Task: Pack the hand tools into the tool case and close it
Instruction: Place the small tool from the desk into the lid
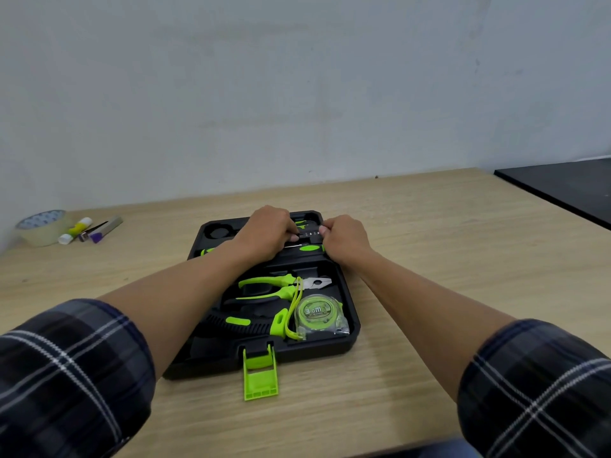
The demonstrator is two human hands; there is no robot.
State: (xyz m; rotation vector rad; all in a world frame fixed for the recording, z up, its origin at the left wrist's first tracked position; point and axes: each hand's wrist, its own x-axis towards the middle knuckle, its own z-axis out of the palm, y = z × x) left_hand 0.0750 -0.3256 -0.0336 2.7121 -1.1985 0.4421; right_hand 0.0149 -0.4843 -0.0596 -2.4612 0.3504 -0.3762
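Tool case: black, open, lying flat on the wooden table, green latch hanging over the near edge.

Near half of the case holds pliers with green handles, jaws pointing right. Just below them sits a tape measure with a green face reading "3.0M"; the smaller print under it is not legible. A hammer handle, black and green, lies to the left of the tape measure.

Far half: a screwdriver lies crosswise. Above it is a black strip with a row of small pale marks, too small to read.

Left hand: fingers curled, pinching the strip's left end.
Right hand: fingers curled, thumb and fingertips on the strip's right end.

Far left of the table: tape roll, glue stick, marker. No legible labels.
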